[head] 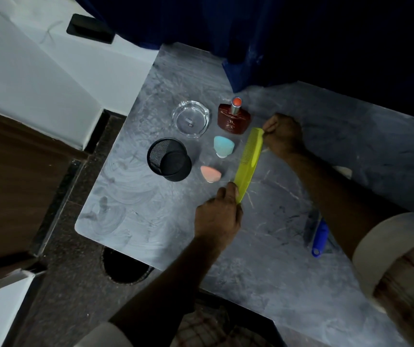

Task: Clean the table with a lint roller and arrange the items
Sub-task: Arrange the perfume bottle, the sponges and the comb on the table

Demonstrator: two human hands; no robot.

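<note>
A yellow-green comb (248, 160) lies slantwise on the grey marble-look table (151, 216). My left hand (218, 216) pinches its near end and my right hand (284, 136) pinches its far end. Left of the comb sit a blue sponge (223, 145) and a pink sponge (210, 173). Behind them stand a brown perfume bottle (233, 118) with an orange cap and a clear glass ashtray (191, 118). A black mesh cup (169, 159) stands at the left. The lint roller's blue handle (320, 237) lies on the table under my right forearm.
A dark blue curtain (251, 46) hangs over the table's far edge. The table's left edge drops to a dark floor with a round black base (123, 267). A white wall and brown wooden panel (13, 171) are at the left.
</note>
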